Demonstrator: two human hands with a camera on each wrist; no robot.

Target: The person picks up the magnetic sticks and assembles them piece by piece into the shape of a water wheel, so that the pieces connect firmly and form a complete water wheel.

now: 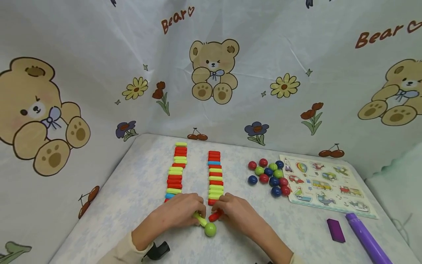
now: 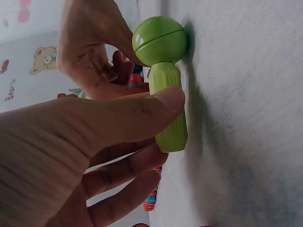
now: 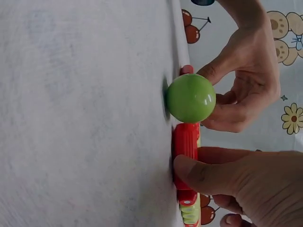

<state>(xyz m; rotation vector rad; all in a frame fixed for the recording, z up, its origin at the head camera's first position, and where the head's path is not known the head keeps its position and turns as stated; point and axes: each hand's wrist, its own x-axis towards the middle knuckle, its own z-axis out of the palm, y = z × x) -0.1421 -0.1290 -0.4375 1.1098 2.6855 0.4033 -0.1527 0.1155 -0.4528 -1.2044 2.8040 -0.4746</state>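
My left hand (image 1: 184, 211) pinches a green ridged stick (image 2: 169, 111) between thumb (image 2: 142, 111) and fingers. The stick's end meets a green ball (image 1: 210, 229) lying on the table. My right hand (image 1: 235, 212) pinches a red ridged stick (image 3: 185, 146), whose end also points at the green ball (image 3: 190, 98). The two sticks form a V with the ball at its tip. Just beyond the hands run two rows of red, green and blue sticks, the left row (image 1: 176, 172) and the right row (image 1: 215, 176).
A cluster of red, blue and green balls (image 1: 270, 176) lies right of the rows. A vehicle puzzle board (image 1: 324, 185) sits at far right, with a purple block (image 1: 335, 230) and purple marker (image 1: 366, 238) nearer. Bear-print cloth walls surround the table (image 1: 132, 190).
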